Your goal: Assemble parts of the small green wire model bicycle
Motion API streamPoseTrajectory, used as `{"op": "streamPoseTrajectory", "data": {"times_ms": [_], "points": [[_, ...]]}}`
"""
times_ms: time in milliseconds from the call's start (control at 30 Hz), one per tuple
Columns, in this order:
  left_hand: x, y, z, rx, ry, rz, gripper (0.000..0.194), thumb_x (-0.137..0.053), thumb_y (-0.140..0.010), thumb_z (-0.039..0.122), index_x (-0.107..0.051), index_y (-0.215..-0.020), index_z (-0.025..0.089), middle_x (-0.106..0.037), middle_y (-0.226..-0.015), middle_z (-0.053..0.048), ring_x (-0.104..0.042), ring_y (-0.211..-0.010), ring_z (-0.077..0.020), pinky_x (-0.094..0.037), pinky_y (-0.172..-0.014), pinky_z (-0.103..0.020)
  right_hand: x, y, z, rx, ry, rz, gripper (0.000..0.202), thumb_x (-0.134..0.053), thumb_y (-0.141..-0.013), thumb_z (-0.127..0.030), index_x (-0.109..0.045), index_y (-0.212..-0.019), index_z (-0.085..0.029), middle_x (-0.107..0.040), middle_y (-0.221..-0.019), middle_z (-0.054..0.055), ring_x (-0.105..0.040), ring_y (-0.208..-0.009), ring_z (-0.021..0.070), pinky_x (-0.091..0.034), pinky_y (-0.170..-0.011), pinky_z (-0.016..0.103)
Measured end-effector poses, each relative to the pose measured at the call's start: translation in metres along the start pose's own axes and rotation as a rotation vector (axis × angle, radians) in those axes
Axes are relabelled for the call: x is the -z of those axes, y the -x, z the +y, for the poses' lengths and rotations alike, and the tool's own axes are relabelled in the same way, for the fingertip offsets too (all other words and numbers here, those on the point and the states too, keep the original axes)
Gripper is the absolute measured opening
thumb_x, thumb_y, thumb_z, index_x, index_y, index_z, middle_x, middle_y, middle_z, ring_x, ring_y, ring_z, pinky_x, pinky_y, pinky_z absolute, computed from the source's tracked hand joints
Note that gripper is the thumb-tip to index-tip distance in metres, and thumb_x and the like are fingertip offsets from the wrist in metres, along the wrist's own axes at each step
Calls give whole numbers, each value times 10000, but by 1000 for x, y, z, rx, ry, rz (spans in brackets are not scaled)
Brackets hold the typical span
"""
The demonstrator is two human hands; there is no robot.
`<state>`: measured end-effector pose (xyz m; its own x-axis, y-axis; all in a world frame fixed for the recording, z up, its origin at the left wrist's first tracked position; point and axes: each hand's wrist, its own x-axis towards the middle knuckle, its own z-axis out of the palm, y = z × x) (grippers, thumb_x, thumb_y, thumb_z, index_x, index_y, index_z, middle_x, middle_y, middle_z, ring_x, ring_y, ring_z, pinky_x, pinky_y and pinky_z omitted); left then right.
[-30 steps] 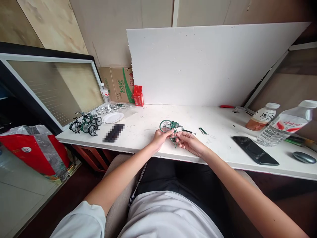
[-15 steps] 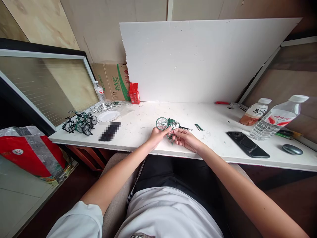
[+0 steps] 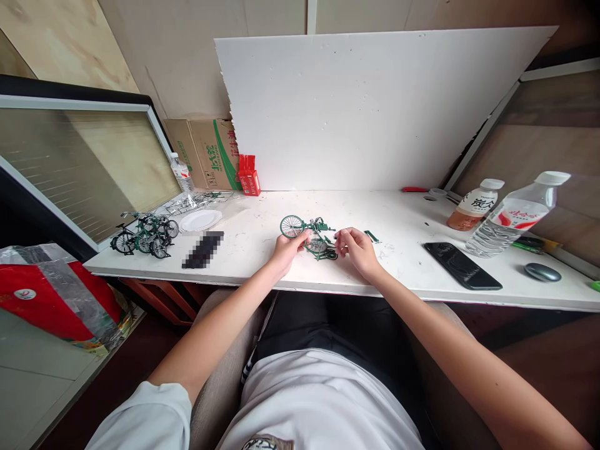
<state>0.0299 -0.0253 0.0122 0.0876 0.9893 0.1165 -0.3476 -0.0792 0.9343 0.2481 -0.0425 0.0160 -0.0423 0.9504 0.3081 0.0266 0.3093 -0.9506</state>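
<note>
1. Small green model bicycle (image 3: 309,234), partly built, lying near the front edge of the white table (image 3: 403,219), between both hands; probably kept low on the surface so loose parts stay put.
2. Long axis running left to right, tilted slightly away; one spoked wheel at the far-left end, a second wheel and darker parts nearer the middle. Which end is the front: cannot tell.
3. Left hand (image 3: 287,250) closed on the frame just below the left wheel, steadying it.
4. Right hand (image 3: 359,250) at the right end, fingertips drawn together; whether pinching a small part, too small to tell.
5. Small green loose piece (image 3: 372,236) just beyond the right hand.
6. Farther out: finished green bicycles (image 3: 143,231) far left, black phone (image 3: 462,265) and two bottles (image 3: 513,215) at right.
</note>
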Motion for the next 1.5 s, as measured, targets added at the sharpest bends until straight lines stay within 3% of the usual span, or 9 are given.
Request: {"op": "streamPoseTrajectory", "data": {"times_ms": [167, 367, 567, 700, 967, 1133, 1267, 1400, 1500], "points": [[17, -10, 18, -43, -6, 64, 414, -952, -713, 484, -730, -812, 149, -704, -819, -34, -615, -759, -123, -421, -706, -267, 17, -6, 0, 109, 360, 98, 498, -578, -999, -689, -731, -930, -220, -741, -936, 93, -653, -880, 249, -505, -786, 369], [33, -23, 27, -52, 47, 259, 433, -995, -635, 413, -712, -820, 142, -717, -847, -48, -628, -786, -124, -419, -714, -255, 22, -7, 8, 199, 625, 105, 476, -464, -1059, -609, -739, -952, -235, -773, -1053, 103, -646, -1007, 305, -504, -906, 448], [48, -30, 31, 15, 70, 237, 414, -1001, -616, 337, -723, -853, 142, -727, -883, -59, -647, -819, -125, -425, -698, -236, 18, -6, 12, 243, 719, 101, 329, -539, -1031, -505, -730, -945, -251, -776, -1042, 104, -565, -1142, 349, -490, -982, 498], [71, -37, 37, 143, -90, 106, 416, -1007, -605, 340, -732, -844, 139, -749, -899, -82, -660, -818, -141, -451, -705, -243, 19, -7, 13, 151, 698, 169, 297, -523, -1021, -452, -729, -978, -242, -777, -1115, 106, -531, -1218, 362, -466, -1026, 516], [104, -43, 45, 151, -522, 192, 391, -978, -620, 339, -677, -771, 141, -740, -774, -68, -654, -689, -159, -497, -658, -277, 20, -9, 18, 105, 735, 220, 242, -513, -970, -326, -731, -1022, -236, -757, -1201, 118, -494, -1284, 385, -420, -1081, 570], [102, -40, 46, 110, -560, 127, 492, -924, -678, 294, -678, -1077, 143, -782, -881, -83, -722, -751, -196, -534, -656, -278, 19, -8, 17, 156, 801, 151, 281, -519, -901, -221, -752, -1057, -235, -759, -1166, 117, -487, -1292, 391, -427, -1075, 575], [100, -37, 50, 147, -804, 200, 945, -877, -764, 340, -380, -1536, 120, -766, -777, -37, -713, -665, -203, -536, -670, -295, 15, -4, 13, 265, 874, 63, 351, -522, -858, -131, -730, -1128, -219, -756, -1176, 117, -493, -1294, 388, -433, -1078, 564], [103, -33, 61, 207, -1133, 155, 1084, -796, -839, 558, -236, -1624, 64, -762, -731, -47, -732, -700, -253, -538, -747, -332, 10, -1, 13, 356, 993, 3, 411, -516, -837, -61, -701, -1181, -191, -737, -1208, 137, -507, -1268, 381, -450, -1048, 537], [100, -30, 72, 294, -1365, 146, 1057, -653, -906, 673, -230, -1632, 31, -803, -858, -149, -779, -940, -346, -542, -871, -391, 8, -1, 15, 379, 1059, -18, 434, -516, -830, -41, -696, -1200, -179, -728, -1221, 147, -511, -1254, 378, -462, -1012, 518]]}}
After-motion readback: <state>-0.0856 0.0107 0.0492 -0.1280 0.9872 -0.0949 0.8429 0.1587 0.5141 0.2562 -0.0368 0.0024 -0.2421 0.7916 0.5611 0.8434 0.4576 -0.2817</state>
